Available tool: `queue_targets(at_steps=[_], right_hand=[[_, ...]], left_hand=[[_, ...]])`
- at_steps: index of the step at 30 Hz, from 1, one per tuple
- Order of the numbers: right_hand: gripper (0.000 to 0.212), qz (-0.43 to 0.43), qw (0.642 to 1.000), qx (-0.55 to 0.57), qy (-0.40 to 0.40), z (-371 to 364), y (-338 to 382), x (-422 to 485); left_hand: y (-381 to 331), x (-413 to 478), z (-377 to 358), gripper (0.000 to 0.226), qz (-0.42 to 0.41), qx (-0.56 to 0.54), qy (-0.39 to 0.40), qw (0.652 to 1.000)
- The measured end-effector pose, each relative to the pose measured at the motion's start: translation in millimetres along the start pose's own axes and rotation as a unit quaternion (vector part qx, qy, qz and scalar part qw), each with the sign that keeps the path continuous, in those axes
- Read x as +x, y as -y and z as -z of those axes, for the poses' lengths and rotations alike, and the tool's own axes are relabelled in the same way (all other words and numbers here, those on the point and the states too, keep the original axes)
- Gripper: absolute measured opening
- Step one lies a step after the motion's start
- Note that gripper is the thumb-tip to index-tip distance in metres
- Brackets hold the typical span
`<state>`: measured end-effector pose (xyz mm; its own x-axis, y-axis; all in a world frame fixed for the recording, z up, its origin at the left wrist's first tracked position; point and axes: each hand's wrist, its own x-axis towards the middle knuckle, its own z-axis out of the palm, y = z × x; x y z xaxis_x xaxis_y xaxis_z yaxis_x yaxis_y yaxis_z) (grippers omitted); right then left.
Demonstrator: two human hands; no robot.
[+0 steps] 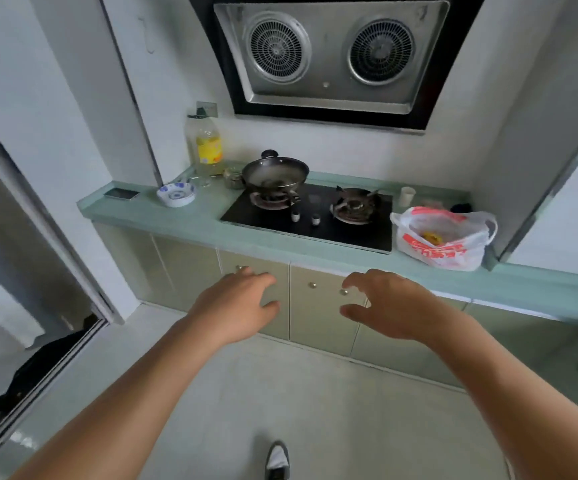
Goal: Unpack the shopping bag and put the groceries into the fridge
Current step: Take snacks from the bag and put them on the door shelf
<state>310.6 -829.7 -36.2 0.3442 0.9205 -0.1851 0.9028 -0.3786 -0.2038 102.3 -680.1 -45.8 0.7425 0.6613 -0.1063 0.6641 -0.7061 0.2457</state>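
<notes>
Both hands reach forward, palms down, in front of the cupboard doors below the counter. The left hand has its fingers loosely spread and holds nothing; the right hand is also empty, with fingers curled a little and the thumb apart. Neither touches anything. The shopping bag, white plastic with red print, sits on the counter at the far right, just beside the gas stove, with something yellow showing through its open top. It lies well apart from both hands. A wok rests on the left burner. To the left of the stove stand a bottle of oil and a blue-and-white bowl. A small white cup stands behind the bag. The extractor hood hangs above the stove.
</notes>
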Motion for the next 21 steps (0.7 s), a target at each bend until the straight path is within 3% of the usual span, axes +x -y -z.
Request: queue_targets(at_steps=[12, 21], right_hand=[[0.054, -0.178, 0.983, 0.031, -0.027, 35.0, -125.2, 93.5], [0.052, -0.258, 0.963, 0.067, -0.042, 40.2, -196.9, 142.3]], left_hand=[[-63.8, 234.3, -8.0, 0.049, -0.146, 0.026, 0.047, 0.988], [-109.7, 346.5, -31.1, 0.05, -0.23, 0.027, 0.097, 0.968]])
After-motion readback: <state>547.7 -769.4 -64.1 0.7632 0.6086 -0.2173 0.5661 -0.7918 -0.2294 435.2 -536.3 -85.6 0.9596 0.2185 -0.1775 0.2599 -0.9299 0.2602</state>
